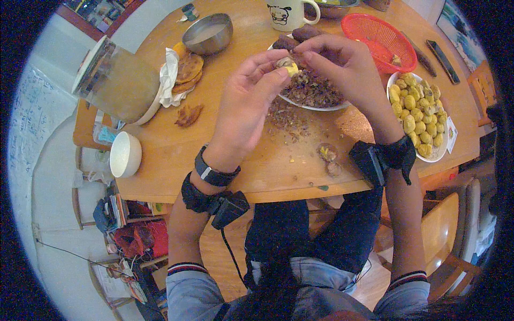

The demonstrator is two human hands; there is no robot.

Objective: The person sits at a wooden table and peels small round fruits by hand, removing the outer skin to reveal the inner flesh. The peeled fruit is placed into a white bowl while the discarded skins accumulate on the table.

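Between the thumb and fingers of my left hand [251, 96] is a partly peeled chestnut [290, 69], yellow where bare and brownish where skin stays on. My right hand [341, 62] is just right of it, thumb and forefinger close together; whether a bit of skin is between them cannot be seen. Under both hands, a white plate [327, 108] holds a heap of brown shell scraps, with dark purplish long pieces at its far side. A white plate [438, 157] of peeled yellow chestnuts [417, 115] stands to the right. Two chestnuts [328, 152] with skin on lie near the table edge.
A red plastic basket [409, 52] stands at the back right, near a phone [443, 62]. A mug [286, 16] and a metal bowl [208, 34] stand farther back. Flat round cakes [188, 69], a large jar [120, 82] and a white bowl [126, 155] are left. Crumbs [291, 122] litter the wooden table.
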